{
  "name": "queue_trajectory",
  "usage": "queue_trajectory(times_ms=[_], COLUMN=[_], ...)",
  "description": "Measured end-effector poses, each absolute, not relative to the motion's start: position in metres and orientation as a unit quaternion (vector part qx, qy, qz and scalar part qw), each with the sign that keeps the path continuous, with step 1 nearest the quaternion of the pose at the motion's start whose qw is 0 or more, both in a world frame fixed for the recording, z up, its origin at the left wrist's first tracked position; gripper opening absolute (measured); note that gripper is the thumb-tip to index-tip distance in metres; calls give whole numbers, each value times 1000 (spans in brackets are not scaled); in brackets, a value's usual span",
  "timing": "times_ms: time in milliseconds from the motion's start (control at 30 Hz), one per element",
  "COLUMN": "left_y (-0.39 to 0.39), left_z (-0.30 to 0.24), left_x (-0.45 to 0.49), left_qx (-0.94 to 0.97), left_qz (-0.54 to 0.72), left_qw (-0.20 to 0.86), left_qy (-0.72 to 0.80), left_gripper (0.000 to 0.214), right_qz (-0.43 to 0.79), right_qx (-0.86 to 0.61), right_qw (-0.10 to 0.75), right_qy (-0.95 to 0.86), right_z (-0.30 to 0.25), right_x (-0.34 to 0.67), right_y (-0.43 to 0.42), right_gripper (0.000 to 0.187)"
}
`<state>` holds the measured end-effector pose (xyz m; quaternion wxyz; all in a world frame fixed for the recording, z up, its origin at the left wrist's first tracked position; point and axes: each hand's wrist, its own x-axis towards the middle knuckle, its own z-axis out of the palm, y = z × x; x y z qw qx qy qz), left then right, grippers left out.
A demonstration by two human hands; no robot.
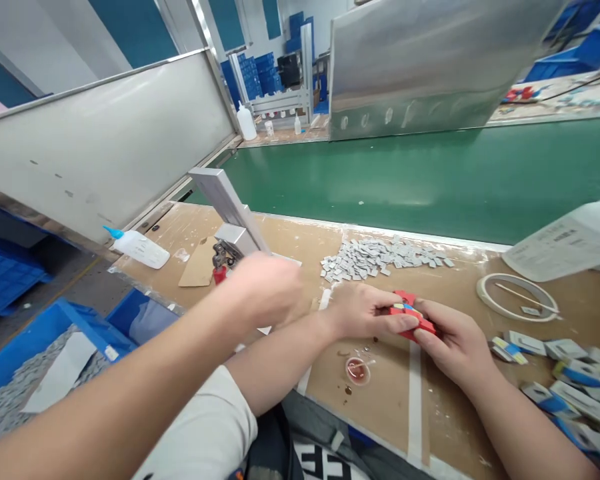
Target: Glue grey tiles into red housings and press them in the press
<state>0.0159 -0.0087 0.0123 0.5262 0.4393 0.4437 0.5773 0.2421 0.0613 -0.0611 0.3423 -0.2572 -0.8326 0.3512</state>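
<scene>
Both my hands grip a red block-shaped piece (424,325) with yellow and blue patches on its top face. My left hand (363,310) has its fingers and thumb closed on the left end. On the right end, my right hand (453,337) pinches it between thumb and fingers. What lies under my fingers is hidden. Below the piece stands a small round cup (357,371) of reddish liquid with a thin stick in it. Beyond my hands lies a loose pile of small grey tiles (365,259).
A co-worker's blurred hand (267,287) reaches in from the left, near a red-handled clamp (221,267). At left lies a blue-tipped bottle (143,249). A tape roll (485,293) and grey-and-blue parts (580,400) lie at right. A green belt (360,180) runs behind.
</scene>
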Motion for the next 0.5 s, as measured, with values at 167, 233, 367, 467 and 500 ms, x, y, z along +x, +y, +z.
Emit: queue_trajectory(times_ms=[167, 233, 367, 467, 500], left_y=[11, 13, 16, 18, 16], left_z=[-17, -20, -27, -23, -17], left_x=[31, 24, 23, 34, 35], left_qx=[706, 737, 747, 724, 698], left_qz=[307, 293, 305, 314, 323], left_qw=[395, 359, 353, 390, 423], left_qy=[502, 493, 474, 474, 479], left_gripper=[66, 71, 72, 65, 61], right_qz=[347, 336, 313, 328, 336], right_qx=[-248, -237, -221, -232, -239], right_qw=[333, 334, 354, 347, 341], right_qy=[-841, -848, -853, -847, -845], right_z=[-43, -38, -37, -40, -42], right_x=[235, 233, 232, 234, 235], right_y=[59, 59, 58, 58, 58], right_gripper=[55, 57, 55, 51, 49])
